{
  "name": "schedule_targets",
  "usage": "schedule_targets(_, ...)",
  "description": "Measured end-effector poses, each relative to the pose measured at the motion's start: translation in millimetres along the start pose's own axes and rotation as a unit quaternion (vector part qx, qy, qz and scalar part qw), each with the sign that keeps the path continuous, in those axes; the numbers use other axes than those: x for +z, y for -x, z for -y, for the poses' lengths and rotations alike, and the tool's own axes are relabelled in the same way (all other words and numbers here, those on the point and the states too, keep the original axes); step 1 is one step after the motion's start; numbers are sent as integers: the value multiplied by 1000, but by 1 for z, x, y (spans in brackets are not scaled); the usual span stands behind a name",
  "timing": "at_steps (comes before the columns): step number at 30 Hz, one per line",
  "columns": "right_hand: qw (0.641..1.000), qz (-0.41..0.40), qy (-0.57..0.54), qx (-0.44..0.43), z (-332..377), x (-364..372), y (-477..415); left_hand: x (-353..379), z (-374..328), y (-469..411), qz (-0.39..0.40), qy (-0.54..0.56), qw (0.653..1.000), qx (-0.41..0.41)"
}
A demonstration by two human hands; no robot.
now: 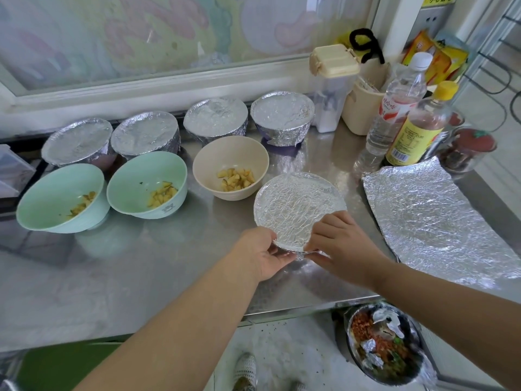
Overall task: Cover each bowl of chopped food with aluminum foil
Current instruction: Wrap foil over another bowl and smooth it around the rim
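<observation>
Two-handed: pinches foil hem [304,253] under covered bowl [298,204] near front edge of table [169,266], left grip [267,256] and right grip [339,244] sealing rim.

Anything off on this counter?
Only minor: the back-right foil-covered bowl has a loose foil flap hanging down its front; the three other back-row bowls look wrapped snug. No spill visible.
</observation>
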State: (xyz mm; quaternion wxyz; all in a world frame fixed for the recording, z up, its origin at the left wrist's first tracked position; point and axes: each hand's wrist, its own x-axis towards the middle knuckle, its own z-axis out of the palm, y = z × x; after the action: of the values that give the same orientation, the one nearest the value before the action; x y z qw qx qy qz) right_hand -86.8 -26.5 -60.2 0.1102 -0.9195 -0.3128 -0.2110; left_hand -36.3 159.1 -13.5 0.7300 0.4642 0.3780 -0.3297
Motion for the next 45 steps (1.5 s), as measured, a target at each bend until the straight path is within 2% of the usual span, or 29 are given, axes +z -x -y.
schedule_targets(8, 999, -3, -5, 37, -1, 1, -3, 1, 8, 9, 28, 48, 998, 4)
schedule_targets(13, 998, 20, -29, 57, -1, 0, -5, -6, 42, 14, 98, 101, 988, -65)
schedule_targets(16, 997, 26, -42, 65, -1, -2, -8, 2, 49, 8, 100, 114, 986, -73)
schedule_targets(21, 990, 96, -69, 82, -3, -10, -18, 13, 41, 11, 87, 123, 987, -55)
schedule_targets(23, 979, 125, -103, 126, -11, -21, -28, 14, 38, 16, 75, 108, 990, -50)
schedule_targets(26, 954, 128, -140, 231, -28, -33, -56, 14, 35, 17, 57, 82, 994, -40)
schedule_targets(28, 928, 188, -127, 297, -37, -31, -77, 15, 33, 17, 53, 81, 995, -40)
schedule_targets(30, 904, 249, -113, 328, -42, -21, -93, 16, 32, 16, 45, 83, 995, -41)
schedule_targets(33, 891, 281, -108, 341, -46, -3, -105, 19, 30, 14, 47, 109, 992, -47)
schedule_targets(40, 899, 254, -83, 347, -46, 13, -100, 30, 14, 22, 12, 192, 979, -71)
schedule_targets(45, 904, 239, -86, 345, -44, 11, -97, 32, 3, 26, 26, 226, 967, -111)
